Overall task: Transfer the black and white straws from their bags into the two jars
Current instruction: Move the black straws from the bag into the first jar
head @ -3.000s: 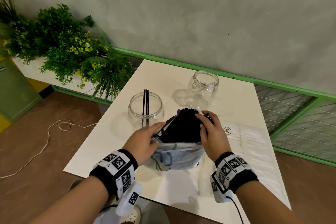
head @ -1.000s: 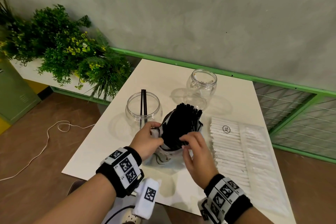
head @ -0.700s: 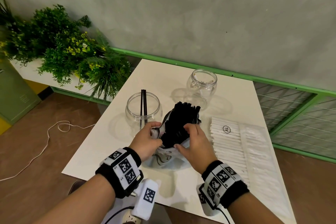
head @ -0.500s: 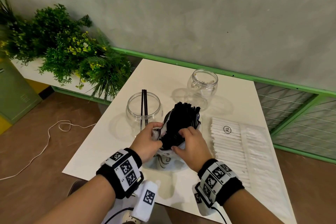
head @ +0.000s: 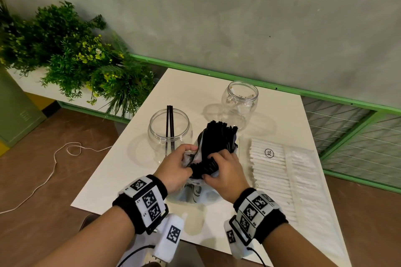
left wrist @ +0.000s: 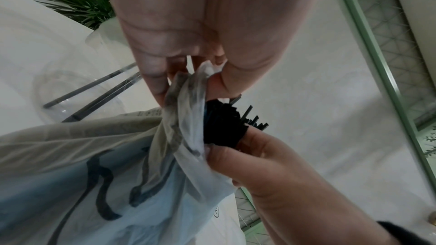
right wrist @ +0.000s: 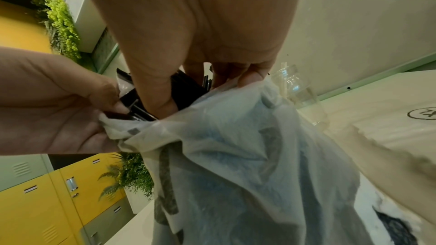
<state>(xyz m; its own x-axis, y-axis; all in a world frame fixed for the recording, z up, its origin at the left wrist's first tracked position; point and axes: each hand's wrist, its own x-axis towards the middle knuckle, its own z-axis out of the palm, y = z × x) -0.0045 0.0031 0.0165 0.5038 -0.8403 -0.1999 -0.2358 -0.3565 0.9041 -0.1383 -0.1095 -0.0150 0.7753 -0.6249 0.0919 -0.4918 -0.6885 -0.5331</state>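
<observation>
A bundle of black straws [head: 219,138] sticks up out of a thin white plastic bag [head: 195,191] at the table's front middle. My left hand [head: 192,158] pinches the bag's gathered edge [left wrist: 188,88] beside the bundle. My right hand [head: 209,166] grips the lower part of the black straws [right wrist: 186,85], thumb on the near side. Behind my left hand stands a clear jar [head: 170,130] holding two black straws [head: 169,119]. A second clear jar [head: 239,99] stands farther back. The flat bag of white straws [head: 282,175] lies to the right.
The white table [head: 217,84] ends just in front of my wrists. A planter of green plants [head: 82,65] stands off the table's left side, and a green rail [head: 325,97] runs behind. A cord [head: 54,165] lies on the floor at left.
My right hand has moved from the bundle's right side onto it and closed round the black straws. The left hand keeps its pinch on the bag edge.
</observation>
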